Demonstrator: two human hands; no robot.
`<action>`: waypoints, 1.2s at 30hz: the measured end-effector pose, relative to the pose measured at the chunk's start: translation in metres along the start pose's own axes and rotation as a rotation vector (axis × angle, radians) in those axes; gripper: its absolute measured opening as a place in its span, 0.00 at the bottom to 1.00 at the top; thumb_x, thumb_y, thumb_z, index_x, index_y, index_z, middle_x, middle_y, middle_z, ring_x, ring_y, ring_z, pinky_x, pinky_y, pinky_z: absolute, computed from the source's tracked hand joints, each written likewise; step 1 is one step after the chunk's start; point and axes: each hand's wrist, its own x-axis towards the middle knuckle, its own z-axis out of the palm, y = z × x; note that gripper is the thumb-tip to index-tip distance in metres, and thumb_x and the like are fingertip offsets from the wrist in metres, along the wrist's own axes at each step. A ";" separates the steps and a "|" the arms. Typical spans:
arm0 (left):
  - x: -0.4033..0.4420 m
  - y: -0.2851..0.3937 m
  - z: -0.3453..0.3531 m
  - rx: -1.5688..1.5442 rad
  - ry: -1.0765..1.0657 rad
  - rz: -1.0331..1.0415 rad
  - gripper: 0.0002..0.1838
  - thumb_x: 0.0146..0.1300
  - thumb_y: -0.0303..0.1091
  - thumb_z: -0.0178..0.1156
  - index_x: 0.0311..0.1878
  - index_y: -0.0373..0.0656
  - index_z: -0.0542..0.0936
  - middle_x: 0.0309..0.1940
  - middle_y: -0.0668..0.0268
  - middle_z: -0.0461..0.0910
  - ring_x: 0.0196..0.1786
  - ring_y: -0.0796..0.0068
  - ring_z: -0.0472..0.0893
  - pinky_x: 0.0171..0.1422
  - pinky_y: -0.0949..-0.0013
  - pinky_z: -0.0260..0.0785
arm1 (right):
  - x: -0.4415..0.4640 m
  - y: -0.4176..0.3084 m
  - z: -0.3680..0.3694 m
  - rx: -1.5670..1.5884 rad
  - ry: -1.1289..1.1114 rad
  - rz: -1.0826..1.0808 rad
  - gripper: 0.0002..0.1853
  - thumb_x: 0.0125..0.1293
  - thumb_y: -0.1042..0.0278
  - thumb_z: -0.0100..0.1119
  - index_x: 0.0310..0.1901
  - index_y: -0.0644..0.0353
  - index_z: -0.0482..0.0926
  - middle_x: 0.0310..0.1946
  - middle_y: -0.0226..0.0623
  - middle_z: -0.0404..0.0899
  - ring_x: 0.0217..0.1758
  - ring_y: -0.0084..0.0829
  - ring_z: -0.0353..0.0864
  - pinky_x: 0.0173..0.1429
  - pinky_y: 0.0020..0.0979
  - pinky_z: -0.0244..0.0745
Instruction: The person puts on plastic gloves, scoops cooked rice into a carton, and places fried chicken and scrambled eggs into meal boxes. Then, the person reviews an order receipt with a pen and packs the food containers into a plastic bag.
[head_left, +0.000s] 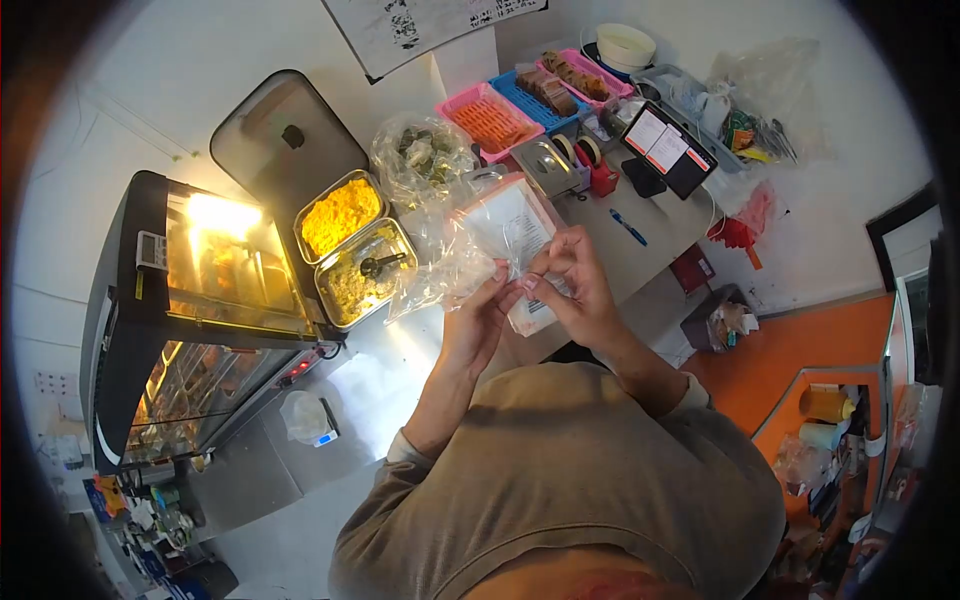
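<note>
My left hand [472,325] pinches the edge of a clear plastic bag [440,262] between thumb and fingertips. Close beside it, the fingers of my right hand [578,285] are closed on the same bag, and the two hands' fingertips almost meet. The bag is crumpled and spreads to the left; what is inside it, if anything, I cannot make out. Beneath the hands lies a stack of printed papers [505,215] in clear and pinkish wrapping. Left of the bag are a metal tray of yellow food [342,214] and a metal tray of paler food [358,290] with a dark utensil.
A lit glass warming cabinet [235,265] stands at the left. Behind the hands are a bag of green leaves [425,150], a pink basket [492,122] and a blue basket [540,95]. To the right are a tablet [668,150], a blue pen [628,227] and a bin [720,322].
</note>
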 end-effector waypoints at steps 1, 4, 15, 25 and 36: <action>-0.002 0.000 0.002 0.005 -0.007 0.013 0.15 0.64 0.26 0.61 0.53 0.37 0.75 0.47 0.62 0.79 0.48 0.68 0.81 0.59 0.62 0.73 | 0.000 -0.004 0.003 0.026 0.018 -0.014 0.10 0.64 0.74 0.61 0.43 0.63 0.72 0.42 0.29 0.65 0.51 0.21 0.66 0.61 0.27 0.57; -0.008 0.001 0.008 0.031 -0.016 0.049 0.15 0.64 0.26 0.61 0.54 0.37 0.75 0.47 0.62 0.79 0.50 0.68 0.80 0.59 0.62 0.73 | -0.001 -0.009 0.002 -0.002 0.003 -0.022 0.12 0.64 0.75 0.61 0.45 0.63 0.68 0.38 0.28 0.68 0.48 0.20 0.68 0.59 0.26 0.59; -0.018 -0.006 0.004 0.658 0.046 0.306 0.13 0.63 0.26 0.62 0.50 0.34 0.76 0.46 0.61 0.79 0.45 0.69 0.81 0.54 0.62 0.76 | 0.005 -0.017 -0.001 0.254 -0.026 0.109 0.16 0.65 0.82 0.56 0.49 0.59 0.61 0.32 0.31 0.81 0.39 0.17 0.78 0.48 0.23 0.70; -0.024 -0.002 0.011 0.213 0.073 0.213 0.14 0.63 0.25 0.62 0.51 0.37 0.76 0.47 0.62 0.79 0.49 0.68 0.80 0.54 0.62 0.76 | -0.002 -0.013 -0.001 0.264 -0.143 0.057 0.16 0.64 0.81 0.58 0.46 0.58 0.62 0.33 0.29 0.76 0.43 0.17 0.78 0.51 0.25 0.70; -0.028 0.002 0.016 0.347 0.066 0.253 0.12 0.63 0.25 0.62 0.49 0.37 0.78 0.44 0.62 0.81 0.45 0.68 0.81 0.52 0.64 0.75 | 0.006 -0.022 0.003 0.338 -0.131 0.086 0.15 0.65 0.81 0.58 0.47 0.59 0.62 0.32 0.32 0.79 0.39 0.18 0.78 0.47 0.25 0.72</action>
